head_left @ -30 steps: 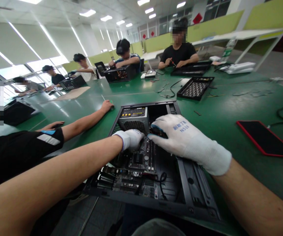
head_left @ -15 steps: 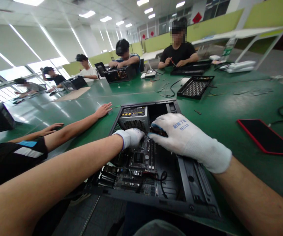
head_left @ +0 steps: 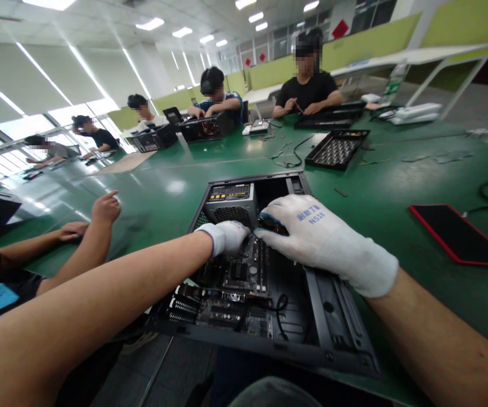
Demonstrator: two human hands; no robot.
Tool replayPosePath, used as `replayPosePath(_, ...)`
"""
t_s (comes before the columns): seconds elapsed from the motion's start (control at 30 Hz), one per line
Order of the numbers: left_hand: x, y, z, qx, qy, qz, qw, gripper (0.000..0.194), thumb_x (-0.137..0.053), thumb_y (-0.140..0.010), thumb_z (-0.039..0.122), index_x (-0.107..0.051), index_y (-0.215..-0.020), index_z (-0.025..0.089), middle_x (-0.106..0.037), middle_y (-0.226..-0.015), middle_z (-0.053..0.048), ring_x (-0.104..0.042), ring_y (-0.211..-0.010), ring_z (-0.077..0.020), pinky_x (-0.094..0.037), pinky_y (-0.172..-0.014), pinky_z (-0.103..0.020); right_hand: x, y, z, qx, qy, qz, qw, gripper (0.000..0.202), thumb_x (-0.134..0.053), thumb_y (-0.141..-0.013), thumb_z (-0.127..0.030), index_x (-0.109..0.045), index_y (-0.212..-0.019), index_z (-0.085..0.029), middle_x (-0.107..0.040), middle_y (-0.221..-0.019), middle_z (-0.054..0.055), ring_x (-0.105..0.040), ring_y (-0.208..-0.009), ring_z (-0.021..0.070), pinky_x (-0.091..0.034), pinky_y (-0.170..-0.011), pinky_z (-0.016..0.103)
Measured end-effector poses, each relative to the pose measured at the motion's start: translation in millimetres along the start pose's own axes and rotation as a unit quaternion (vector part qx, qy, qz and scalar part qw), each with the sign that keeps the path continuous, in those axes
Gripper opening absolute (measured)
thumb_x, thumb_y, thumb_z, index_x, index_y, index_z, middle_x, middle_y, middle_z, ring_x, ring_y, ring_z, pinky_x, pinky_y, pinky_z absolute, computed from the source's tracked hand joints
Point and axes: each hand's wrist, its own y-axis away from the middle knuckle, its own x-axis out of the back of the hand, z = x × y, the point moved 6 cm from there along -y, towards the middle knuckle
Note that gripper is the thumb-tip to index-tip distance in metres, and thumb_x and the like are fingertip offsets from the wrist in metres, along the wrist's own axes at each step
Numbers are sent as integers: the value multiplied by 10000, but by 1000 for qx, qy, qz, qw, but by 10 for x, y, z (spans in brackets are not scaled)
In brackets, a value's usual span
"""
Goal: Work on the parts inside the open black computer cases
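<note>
An open black computer case (head_left: 324,316) lies on its side in front of me, its motherboard (head_left: 239,271) facing up. The silver-grey power supply (head_left: 232,202) sits at its far left corner. My left hand (head_left: 229,236), in a white glove, reaches in just below the power supply, at the motherboard's far edge. Its fingers are bent down and their tips are hidden. My right hand (head_left: 312,229), also gloved, curls thumb and fingers together beside it, over the case. Something dark shows in its grip, too hidden to name. A black cable (head_left: 281,311) loops over the near part.
On the green table (head_left: 388,192), a red-edged black panel (head_left: 460,234) lies at right. A black tray (head_left: 337,150) and loose cables lie beyond the case. A neighbour's hand (head_left: 106,208) is close at left. Several people work with computer cases at the far side.
My hands stay nearly still inside the case. The neighbour's arm at left has drawn back from beside my case, its hand now raised. A computer case at the far side has shifted right.
</note>
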Motion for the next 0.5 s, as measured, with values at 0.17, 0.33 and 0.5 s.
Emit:
replayPosePath(0.17,7,1,7,-4,-3,0,1000,346,-744,-832,251,-746,-1163,152,-758,-1233,-145,-718,-1144,-302,-548,-1025,-352,2,2,-2,-3,3,-7,1000,474,-562,-1006,-554,-726,-1181,-145,-737,-1175,147,-660,-1116,309,-455,-986,414)
replayPosePath(0.33,-26,-43,-18,-12,3,4,1000,316,-734,-842,251,-749,-1141,149,-764,-1220,-149,-722,-1128,-303,-547,-1029,-370,-11,5,2,3,3,1,1000,479,-560,-1008,-554,-718,-1199,-144,-736,-1177,143,-655,-1127,305,-447,-999,406)
replayPosePath(0.5,-49,-75,-30,-17,8,7,1000,308,-751,-818,253,-754,-1113,162,-773,-1200,-133,-726,-1117,-295,-542,-1034,-366,-4,-1,5,-2,-1,-4,1000,484,-565,-1005,-548,-724,-1208,-137,-740,-1170,141,-666,-1111,309,-460,-989,418)
